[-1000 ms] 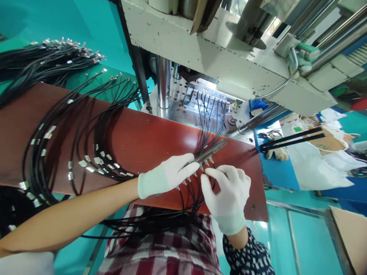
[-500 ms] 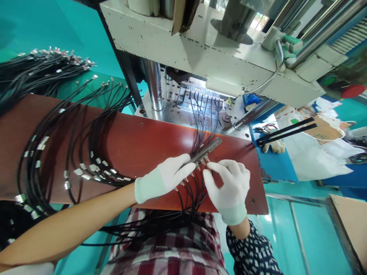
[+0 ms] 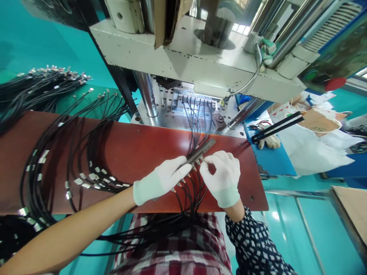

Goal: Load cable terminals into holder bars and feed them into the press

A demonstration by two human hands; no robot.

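Observation:
My left hand [image 3: 163, 178], in a white glove, lies on the lower end of a grey metal fixture bar [image 3: 203, 148] on the red-brown board [image 3: 137, 149] and holds it down. My right hand [image 3: 222, 173], also gloved, pinches a black cable's metal tip at the bar's edge. Several black cables [image 3: 189, 191] run from the bar down toward my lap. More cables [image 3: 197, 122] run from the bar up into the press tooling [image 3: 195, 103].
A large grey-white press machine [image 3: 183, 57] stands behind the board. Loops of black cables with metal clips [image 3: 71, 160] cover the board's left part. A bundle of cables [image 3: 43, 82] lies at far left. Black strips [image 3: 276, 126] and white bags [image 3: 309, 152] lie at right.
The view has tilted up, so everything sits lower and to the left in the frame. My right fingers have closed in toward the bar's edge. My left hand stays on the bar.

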